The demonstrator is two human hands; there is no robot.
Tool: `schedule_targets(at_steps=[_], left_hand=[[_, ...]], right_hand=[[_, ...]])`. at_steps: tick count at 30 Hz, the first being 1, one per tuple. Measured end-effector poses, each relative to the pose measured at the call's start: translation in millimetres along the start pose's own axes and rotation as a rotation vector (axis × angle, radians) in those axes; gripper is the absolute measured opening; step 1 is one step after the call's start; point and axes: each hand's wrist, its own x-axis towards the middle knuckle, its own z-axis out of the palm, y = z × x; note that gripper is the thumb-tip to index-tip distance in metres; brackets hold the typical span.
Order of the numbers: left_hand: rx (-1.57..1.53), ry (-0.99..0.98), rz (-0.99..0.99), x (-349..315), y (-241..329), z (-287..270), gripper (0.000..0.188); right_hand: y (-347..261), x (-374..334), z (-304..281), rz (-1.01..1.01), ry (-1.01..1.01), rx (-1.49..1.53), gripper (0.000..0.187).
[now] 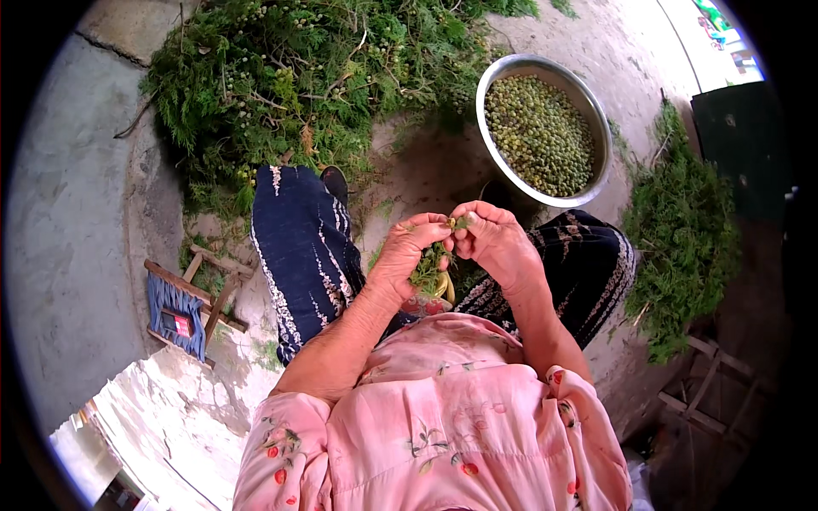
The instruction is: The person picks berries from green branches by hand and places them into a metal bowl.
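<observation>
Branch pile was the biggest item: far side, left of center, cut off by the far edge of view, its inner stems mostly buried under foliage. Second heap of greenery sat on the right; its right side faded into shadow. Metal basin stood far right of the hands, whole rim visible, full of small round green cones that hid its bottom. Dark patterned trousers flanked the work, right knee just near of the basin. Wooden frame, near right, was too dark to make out fully. Small wooden stool with blue webbing lay to the left, tilted. Left hand was curled around a green sprig, fingers partly hidden; right hand had thumb and forefinger pinched on the sprig's far end. Sprig was between the hands, above the lap; its long axis ran near-left to far-right, tip toward the right fingertips, base obscured. Yellow-edged item beneath it: couldn't identify, mostly covered.
</observation>
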Motion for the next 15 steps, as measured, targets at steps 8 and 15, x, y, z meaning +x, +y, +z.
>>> schedule_targets(at_steps=[8, 15], left_hand=[[-0.004, -0.032, -0.045, -1.9, 0.8, 0.9, 0.013], [0.01, -0.043, -0.056, -2.5, 2.6, -0.2, 0.012]], right_hand=[[-4.7, 2.0, -2.6, -0.019, -0.042, 0.078, 0.016], [-15.6, -1.9, 10.6, -0.195, -0.081, -0.587, 0.014]])
